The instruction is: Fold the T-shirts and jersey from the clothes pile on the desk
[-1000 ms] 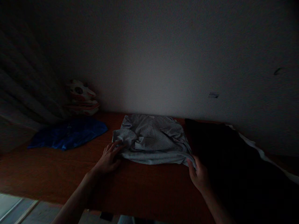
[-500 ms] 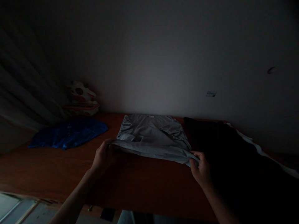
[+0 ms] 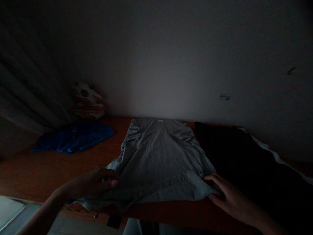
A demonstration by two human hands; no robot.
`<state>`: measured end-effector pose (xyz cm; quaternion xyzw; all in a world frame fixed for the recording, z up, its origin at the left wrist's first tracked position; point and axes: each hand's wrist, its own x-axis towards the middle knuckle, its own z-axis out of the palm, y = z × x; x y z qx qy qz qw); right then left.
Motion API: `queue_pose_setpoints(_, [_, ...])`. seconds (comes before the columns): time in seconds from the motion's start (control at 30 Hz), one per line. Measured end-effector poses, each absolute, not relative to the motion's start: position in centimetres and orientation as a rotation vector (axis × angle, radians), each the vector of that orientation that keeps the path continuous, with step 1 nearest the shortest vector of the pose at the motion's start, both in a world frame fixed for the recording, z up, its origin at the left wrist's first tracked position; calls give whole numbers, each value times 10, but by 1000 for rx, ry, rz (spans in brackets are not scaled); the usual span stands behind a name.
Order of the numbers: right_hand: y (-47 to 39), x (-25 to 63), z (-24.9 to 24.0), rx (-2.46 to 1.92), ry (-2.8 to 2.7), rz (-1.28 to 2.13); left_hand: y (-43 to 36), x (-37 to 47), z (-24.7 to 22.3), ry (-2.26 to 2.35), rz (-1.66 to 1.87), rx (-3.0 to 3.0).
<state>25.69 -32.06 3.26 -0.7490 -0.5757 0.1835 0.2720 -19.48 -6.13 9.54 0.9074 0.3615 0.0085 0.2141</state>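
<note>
A grey short-sleeved T-shirt (image 3: 156, 153) lies spread on the brown wooden table, its collar toward the wall and its hem along the near edge. Over the hem's left part is my left hand (image 3: 91, 182), palm down, its fingers loosely bent and the thumb apart from them; no cloth shows pinched there. At the right hem corner, my right hand (image 3: 227, 195) has a fold of the shirt between thumb and fingers. The lower hem is slightly rumpled, and its left corner sticks out under my left wrist.
A blue cloth item (image 3: 73, 137) lies on the wooden table (image 3: 22, 173) to the left. Behind it stands a red and white toy-like object (image 3: 86, 99) by the curtain (image 3: 26, 88). Black fabric (image 3: 244, 163) covers the right side, and the wall (image 3: 166, 65) rises behind.
The hem has come down toward me and unfolded, so the shirt lies longer. Both hands have moved nearer and farther apart; the left fingers have loosened from the hem.
</note>
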Motion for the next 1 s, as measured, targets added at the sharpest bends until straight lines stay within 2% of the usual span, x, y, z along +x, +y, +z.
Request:
queue_pose_setpoints(0.1, [-316, 250, 38, -2045, -1461, 537, -51, -186, 71, 1027, 189, 2479])
queue_pose_setpoints(0.2, [-306, 251, 34, -2082, -1386, 587, -42, -183, 45, 1249, 390, 2581])
queue_pose_setpoints(0.3, [-304, 256, 31, -2045, -1389, 699, -41, -189, 31, 1476, 364, 2591])
queue_pose_setpoints(0.5, [-335, 263, 43, -1879, -1230, 558, -52, -214, 34, 1708, 285, 2519])
queue_pose_setpoints(0.6, [-356, 269, 43, -1867, -1146, 569, -57, -232, 36, 1537, 352, 2549])
queue_pose_setpoints(0.77, [-373, 273, 39, -1871, -1062, 539, -68, -258, 28, 831, 319, 2734])
queue_pose_setpoints(1.0, [-381, 279, 32, -1929, -1061, 650, -76, -266, 25, 748, 307, 2609])
